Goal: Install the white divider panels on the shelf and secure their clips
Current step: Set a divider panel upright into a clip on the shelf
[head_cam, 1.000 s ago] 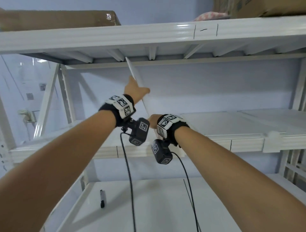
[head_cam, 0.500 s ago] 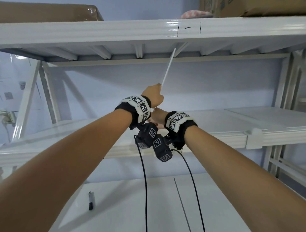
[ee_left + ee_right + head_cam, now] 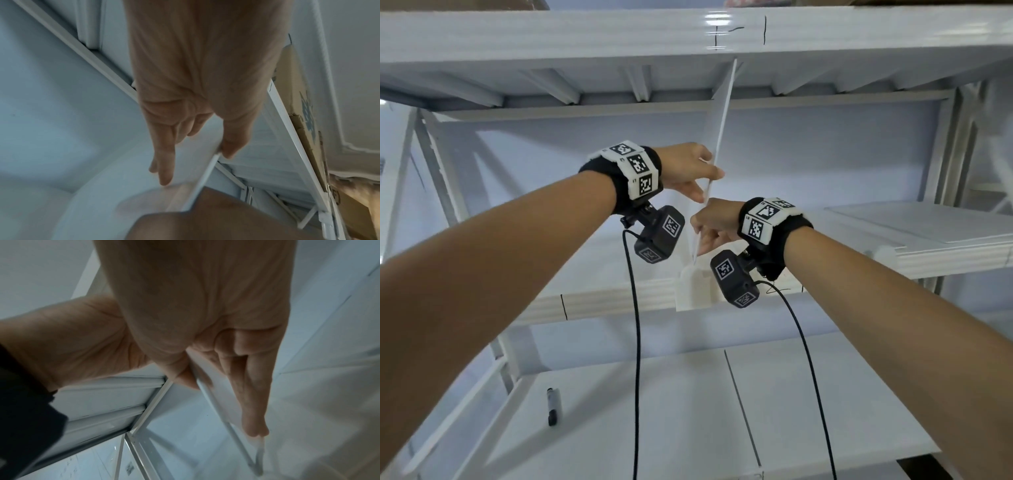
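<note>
White metal shelf [image 3: 619,301] against a pale blue wall [image 3: 825,154].

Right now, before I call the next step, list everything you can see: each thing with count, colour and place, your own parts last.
Thin flat white divider panel: one, white, near upright between the middle and upper shelves, held in both hands.
White plastic clip: one, white, on the middle shelf's front edge under the panel's lower end.
White metal shelf unit: one, white, three levels in view, black pen marks on the front edges.
Black marker pen: one, black, lying on the lowest shelf, left.
Brown cardboard box: one, brown, on the top shelf.
Left hand: pinches the panel's front edge, higher up.
Right hand: pinches the panel's front edge, lower down.
</note>
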`<action>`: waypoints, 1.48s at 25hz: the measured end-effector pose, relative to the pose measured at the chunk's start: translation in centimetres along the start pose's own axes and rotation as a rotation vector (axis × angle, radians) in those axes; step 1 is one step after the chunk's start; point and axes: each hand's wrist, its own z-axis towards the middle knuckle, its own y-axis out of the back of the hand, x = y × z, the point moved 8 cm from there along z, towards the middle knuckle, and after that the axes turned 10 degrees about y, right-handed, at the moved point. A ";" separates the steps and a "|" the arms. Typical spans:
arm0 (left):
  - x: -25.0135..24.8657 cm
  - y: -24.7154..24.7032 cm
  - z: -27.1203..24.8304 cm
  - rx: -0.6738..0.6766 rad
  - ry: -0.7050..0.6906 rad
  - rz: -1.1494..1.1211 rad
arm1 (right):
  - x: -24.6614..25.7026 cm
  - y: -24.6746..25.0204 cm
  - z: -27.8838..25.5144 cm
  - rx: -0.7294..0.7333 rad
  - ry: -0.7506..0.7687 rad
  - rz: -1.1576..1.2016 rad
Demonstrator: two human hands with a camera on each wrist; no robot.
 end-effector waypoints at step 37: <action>-0.7 -2.0 -2.0 -0.090 0.122 0.388 | 0.1 -1.2 1.9 -0.083 0.031 0.022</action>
